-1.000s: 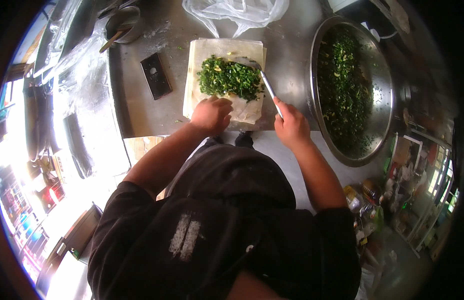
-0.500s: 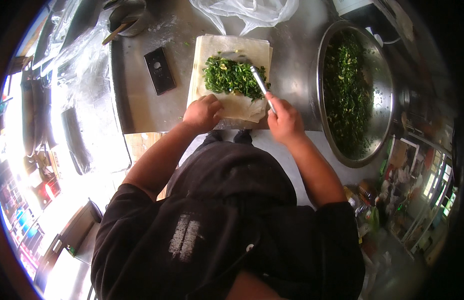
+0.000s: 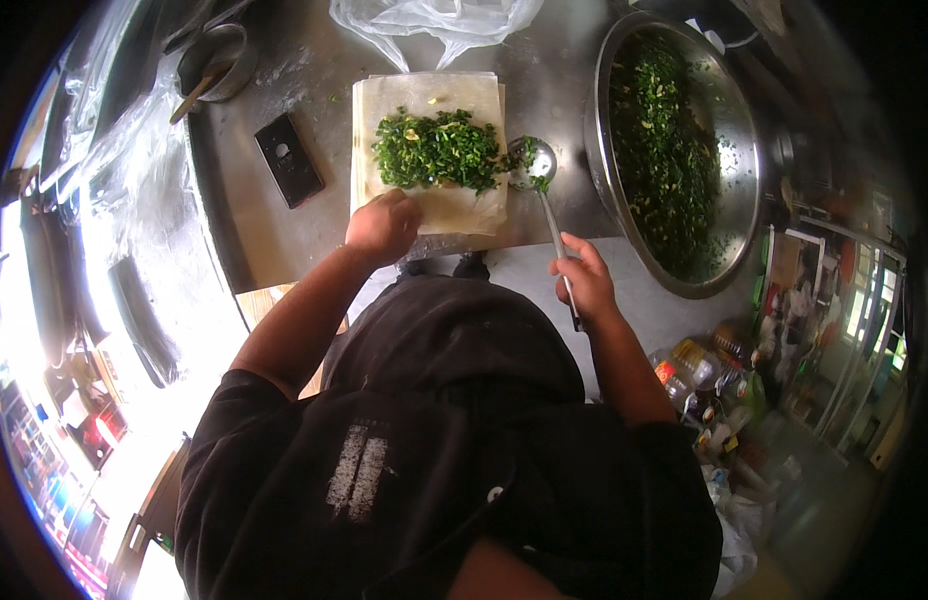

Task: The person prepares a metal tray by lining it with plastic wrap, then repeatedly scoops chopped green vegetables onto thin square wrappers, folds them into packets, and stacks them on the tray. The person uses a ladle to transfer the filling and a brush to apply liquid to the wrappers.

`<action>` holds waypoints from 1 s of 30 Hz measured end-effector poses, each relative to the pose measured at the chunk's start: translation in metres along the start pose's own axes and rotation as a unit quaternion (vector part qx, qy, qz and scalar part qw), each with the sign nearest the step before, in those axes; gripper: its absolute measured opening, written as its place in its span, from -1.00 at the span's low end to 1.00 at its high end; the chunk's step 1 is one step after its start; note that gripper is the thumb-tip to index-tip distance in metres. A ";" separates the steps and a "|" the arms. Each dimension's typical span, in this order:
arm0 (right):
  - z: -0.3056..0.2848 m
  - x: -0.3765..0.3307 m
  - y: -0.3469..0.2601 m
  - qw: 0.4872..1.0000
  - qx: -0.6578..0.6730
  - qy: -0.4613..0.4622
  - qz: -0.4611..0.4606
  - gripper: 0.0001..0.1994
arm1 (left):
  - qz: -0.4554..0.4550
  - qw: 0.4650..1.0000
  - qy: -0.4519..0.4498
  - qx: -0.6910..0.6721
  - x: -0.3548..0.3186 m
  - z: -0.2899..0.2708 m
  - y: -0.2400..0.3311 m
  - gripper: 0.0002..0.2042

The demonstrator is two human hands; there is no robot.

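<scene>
A stack of thin, pale square sheets (image 3: 457,215) lies on the metal table, with a heap of chopped green leaves and yellowish bits (image 3: 436,150) spread across its top. My left hand (image 3: 384,226) is closed at the near left corner of the stack, its fingers curled on the top sheet's edge. In my right hand (image 3: 587,277) is the long handle of a metal ladle (image 3: 554,220), gripped near its dark end. The ladle's round bowl rests just right of the stack, with some green bits in and beside it.
A large steel bowl (image 3: 596,150) of chopped greens stands at the right. Left of the stack lies a black phone-like slab (image 3: 289,160); beyond it is a metal pot (image 3: 236,75) with a wooden-handled utensil. A clear plastic bag (image 3: 439,18) sits at the back. Bottles (image 3: 696,365) stand below on the right.
The ladle has moved off the greens to the right of the stack, and my right hand has shifted down its handle. The whole view has shifted slightly.
</scene>
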State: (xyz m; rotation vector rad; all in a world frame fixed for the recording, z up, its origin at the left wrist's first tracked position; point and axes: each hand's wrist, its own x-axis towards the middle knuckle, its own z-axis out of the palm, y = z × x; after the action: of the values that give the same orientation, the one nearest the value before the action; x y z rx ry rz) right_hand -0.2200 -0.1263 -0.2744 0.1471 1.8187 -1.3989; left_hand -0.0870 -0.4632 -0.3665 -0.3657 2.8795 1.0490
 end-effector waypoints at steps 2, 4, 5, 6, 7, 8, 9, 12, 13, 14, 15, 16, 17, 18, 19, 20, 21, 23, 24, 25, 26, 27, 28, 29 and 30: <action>-0.001 -0.008 -0.003 0.999 0.027 0.017 0.020 -0.48 | 0.003 1.000 -0.007 -0.011 -0.001 -0.003 0.003 -0.91; 0.000 -0.013 -0.007 0.998 0.037 0.036 0.043 -0.49 | 0.003 1.000 -0.011 -0.003 -0.001 -0.005 0.005 -0.90; 0.002 -0.014 -0.008 0.998 0.054 0.010 0.009 -0.49 | 0.006 1.000 -0.009 0.000 -0.001 -0.006 0.006 -0.89; 0.004 -0.014 -0.010 0.998 0.061 0.006 0.000 -0.48 | 0.004 1.000 -0.011 0.002 0.000 -0.006 0.006 -0.89; 0.008 -0.014 -0.010 0.998 0.058 0.029 0.009 -0.48 | 0.004 1.000 -0.009 0.002 0.000 -0.006 0.006 -0.88; 0.011 -0.012 -0.010 0.999 0.015 0.021 -0.022 -0.48 | 0.002 1.000 -0.009 0.002 0.000 -0.006 0.006 -0.88; 0.014 -0.011 -0.010 0.998 -0.036 0.040 -0.036 -0.47 | 0.002 1.000 -0.009 0.002 0.000 -0.005 0.006 -0.87; 0.023 -0.005 -0.006 0.991 -0.091 0.083 -0.053 -0.46 | 0.001 1.000 -0.010 0.009 0.000 -0.004 0.005 -0.86; 0.025 -0.003 -0.005 0.990 -0.095 0.090 -0.053 -0.46 | 0.002 1.000 -0.008 0.014 0.000 -0.004 0.005 -0.86; 0.026 -0.001 -0.003 0.989 -0.096 0.097 -0.049 -0.46 | 0.002 1.000 -0.006 0.020 0.000 -0.004 0.005 -0.86; 0.028 0.001 -0.002 0.986 -0.116 0.105 -0.061 -0.47 | 0.004 1.000 -0.003 0.019 0.000 -0.005 0.005 -0.86; 0.029 0.002 0.000 0.982 -0.133 0.114 -0.069 -0.47 | 0.006 1.000 0.000 0.018 0.000 -0.005 0.005 -0.86; 0.031 0.004 0.001 0.977 -0.151 0.137 -0.061 -0.47 | 0.010 1.000 0.003 0.014 0.000 -0.005 0.006 -0.87; 0.031 0.006 0.003 0.972 -0.171 0.128 -0.097 -0.47 | 0.007 1.000 -0.001 0.013 0.000 -0.005 0.006 -0.87; 0.032 0.007 0.004 0.965 -0.192 0.134 -0.119 -0.47 | 0.005 1.000 -0.003 0.012 0.000 -0.006 0.007 -0.87; 0.032 0.008 0.005 0.957 -0.213 0.139 -0.141 -0.47 | 0.005 1.000 -0.001 0.009 0.001 -0.006 0.007 -0.87; 0.031 0.007 0.006 0.968 -0.192 0.120 -0.108 -0.47 | 0.002 1.000 -0.005 0.012 0.001 -0.006 0.008 -0.87; 0.026 0.005 0.007 0.987 -0.139 0.065 -0.044 -0.48 | -0.002 1.000 -0.006 0.015 0.001 -0.006 0.008 -0.86; 0.022 0.003 0.007 0.994 -0.090 0.064 -0.023 -0.48 | -0.001 1.000 -0.005 0.013 0.001 -0.005 0.008 -0.86; 0.016 0.000 0.006 0.998 -0.029 0.048 -0.005 -0.48 | 0.000 1.000 -0.004 0.012 0.002 -0.005 0.008 -0.85; 0.011 -0.005 0.004 0.999 0.030 0.038 0.019 -0.48 | 0.002 1.000 -0.002 0.009 0.002 -0.005 0.008 -0.85; 0.005 -0.010 0.001 0.998 0.050 0.032 0.035 -0.51 | 0.000 1.000 -0.002 0.007 0.002 -0.005 0.008 -0.85; 0.000 -0.017 -0.003 0.996 0.083 0.010 0.036 -0.50 | -0.001 1.000 0.000 0.006 0.002 -0.005 0.008 -0.84; -0.006 -0.024 -0.007 0.992 0.115 -0.002 0.043 -0.50 | -0.006 1.000 -0.004 0.004 0.002 -0.005 0.008 -0.84; -0.010 -0.031 -0.012 0.989 0.139 -0.001 0.055 -0.50 | -0.005 1.000 -0.002 0.007 0.002 -0.005 0.009 -0.84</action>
State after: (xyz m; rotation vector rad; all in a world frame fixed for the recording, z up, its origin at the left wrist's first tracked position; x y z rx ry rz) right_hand -0.2108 -0.1110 -0.2445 0.3851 1.5816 -1.5661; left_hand -0.0910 -0.4602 -0.3574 -0.3760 2.8761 1.0256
